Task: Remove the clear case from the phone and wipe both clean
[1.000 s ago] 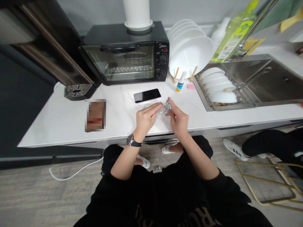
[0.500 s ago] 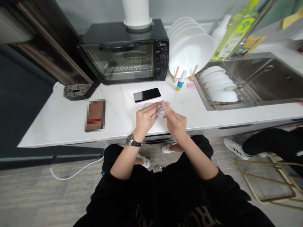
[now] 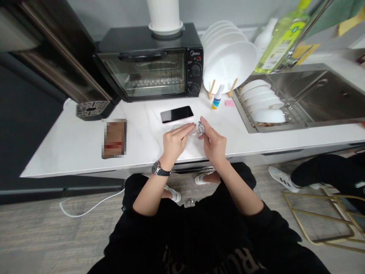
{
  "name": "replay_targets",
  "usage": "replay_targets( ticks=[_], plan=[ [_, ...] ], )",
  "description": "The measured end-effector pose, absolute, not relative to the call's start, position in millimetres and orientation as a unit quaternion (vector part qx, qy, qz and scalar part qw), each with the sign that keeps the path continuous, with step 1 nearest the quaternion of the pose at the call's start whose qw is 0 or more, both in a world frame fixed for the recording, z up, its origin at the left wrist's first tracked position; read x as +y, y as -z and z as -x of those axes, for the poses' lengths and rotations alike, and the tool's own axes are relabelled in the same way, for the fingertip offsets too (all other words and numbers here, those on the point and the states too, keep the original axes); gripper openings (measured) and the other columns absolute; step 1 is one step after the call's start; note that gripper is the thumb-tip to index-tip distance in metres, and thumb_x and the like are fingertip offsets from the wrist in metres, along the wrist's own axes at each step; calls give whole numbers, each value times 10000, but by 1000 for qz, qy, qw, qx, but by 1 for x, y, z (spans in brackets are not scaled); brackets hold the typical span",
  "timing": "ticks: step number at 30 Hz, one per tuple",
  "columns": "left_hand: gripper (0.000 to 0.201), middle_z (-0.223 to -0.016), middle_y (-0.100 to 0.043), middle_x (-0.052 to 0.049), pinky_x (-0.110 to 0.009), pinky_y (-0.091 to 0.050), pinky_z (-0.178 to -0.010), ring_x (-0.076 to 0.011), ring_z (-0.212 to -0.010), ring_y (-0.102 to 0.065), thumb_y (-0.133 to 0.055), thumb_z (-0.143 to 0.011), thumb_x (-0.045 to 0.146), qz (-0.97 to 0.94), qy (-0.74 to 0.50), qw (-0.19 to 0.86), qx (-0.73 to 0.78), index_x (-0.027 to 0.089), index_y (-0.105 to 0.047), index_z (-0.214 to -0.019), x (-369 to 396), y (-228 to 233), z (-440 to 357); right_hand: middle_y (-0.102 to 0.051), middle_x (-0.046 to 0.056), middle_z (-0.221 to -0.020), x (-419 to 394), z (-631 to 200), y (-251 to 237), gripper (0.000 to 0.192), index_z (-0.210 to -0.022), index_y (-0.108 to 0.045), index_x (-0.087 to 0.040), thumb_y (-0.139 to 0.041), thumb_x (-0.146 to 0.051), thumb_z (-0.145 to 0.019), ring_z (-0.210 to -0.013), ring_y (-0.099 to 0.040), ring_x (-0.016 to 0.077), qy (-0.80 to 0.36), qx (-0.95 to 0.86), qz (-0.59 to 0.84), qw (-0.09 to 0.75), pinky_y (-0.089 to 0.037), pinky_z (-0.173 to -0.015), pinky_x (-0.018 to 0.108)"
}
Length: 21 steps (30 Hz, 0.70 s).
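Observation:
My right hand (image 3: pixel 214 147) pinches a small crumpled item (image 3: pixel 201 127), grey-white at one end and clear like plastic film at the other; its exact kind is too small to tell. My left hand (image 3: pixel 175 144), with a black-strapped watch on the wrist, has its fingers pressed together at the clear end, touching it from the left. Both hands hover over the front part of the white counter (image 3: pixel 145 152). Just behind them a phone (image 3: pixel 177 114) lies flat, dark screen up. A small spray bottle (image 3: pixel 217 98) with a blue label and yellow base stands behind my right hand.
A toaster oven (image 3: pixel 154 72) carries a white pot (image 3: pixel 164 17). To its right are racked white plates (image 3: pixel 230 66), a pink slip (image 3: pixel 229 103) and a sink (image 3: pixel 322 99) with bowls. A blurred-out brown item (image 3: pixel 114 137) lies left. Another person's shoe (image 3: pixel 282 179) is at right.
My right hand has moved slightly right and turned, its thumb now raised. The grey-white end of the item has shifted right with it, showing more clear film between my hands.

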<state>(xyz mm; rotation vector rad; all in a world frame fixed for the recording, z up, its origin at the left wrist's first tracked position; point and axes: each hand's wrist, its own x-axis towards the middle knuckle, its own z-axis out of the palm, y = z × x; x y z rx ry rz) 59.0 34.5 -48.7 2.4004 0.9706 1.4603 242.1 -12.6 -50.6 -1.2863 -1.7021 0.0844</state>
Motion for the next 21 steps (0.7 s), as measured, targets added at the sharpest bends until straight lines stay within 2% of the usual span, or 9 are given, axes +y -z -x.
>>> replay_targets(
  ticks=[3,6,8,13,15,19,21],
  plan=[
    [393,-1299,-799,-35,-340,-669,-1009,-197,-1210,-776,-568,-1003,61,-809,-482,79,326,234,-794,-1273,34,48,-60,-592,-9,-1603,-21,-235,52,824,-1678,-359,-403,-407,36,-982,-929,-830,140,8,-730,474,493,-706,-796,290],
    [410,-1296,-799,-47,-344,-669,-996,-207,-1208,-778,-548,-974,29,-811,-473,81,334,217,-814,-1224,34,48,-60,-523,-22,-1636,-26,-228,54,846,-1705,-256,-417,-424,27,-1004,-1150,-804,172,43,-751,441,489,-716,-804,292],
    [398,-1296,-797,-50,-354,-668,-996,-209,-1195,-783,-546,-983,50,-808,-466,91,348,221,-816,-1220,34,48,-60,-507,-33,-1636,-27,-226,56,829,-1698,-282,-415,-430,20,-1007,-1238,-772,181,46,-759,436,481,-721,-858,306],
    [377,-1320,-789,-40,-352,-667,-1000,-207,-1217,-773,-537,-1018,106,-809,-466,89,346,238,-812,-1240,34,49,-59,-542,-33,-1615,-19,-235,59,775,-1653,-413,-395,-438,13,-995,-1244,-769,196,18,-753,477,453,-724,-897,334],
    [378,-1329,-787,-30,-341,-661,-1014,-197,-1235,-765,-528,-1039,124,-813,-471,81,334,246,-800,-1271,33,48,-59,-559,-30,-1611,-15,-241,57,802,-1658,-409,-388,-431,32,-975,-1204,-785,193,11,-740,490,460,-725,-870,326],
    [376,-1323,-790,-31,-325,-658,-1020,-188,-1230,-766,-535,-1047,125,-816,-471,65,328,242,-787,-1301,33,46,-58,-613,-23,-1579,-11,-244,51,852,-1663,-399,-386,-412,65,-941,-877,-825,137,18,-729,512,454,-706,-735,287],
    [375,-1311,-795,-30,-329,-664,-1008,-193,-1223,-770,-545,-1037,115,-815,-465,65,339,242,-792,-1289,33,46,-58,-629,-22,-1565,-11,-243,48,871,-1668,-391,-377,-418,77,-925,-818,-816,127,27,-728,519,449,-691,-689,276]
  ],
)
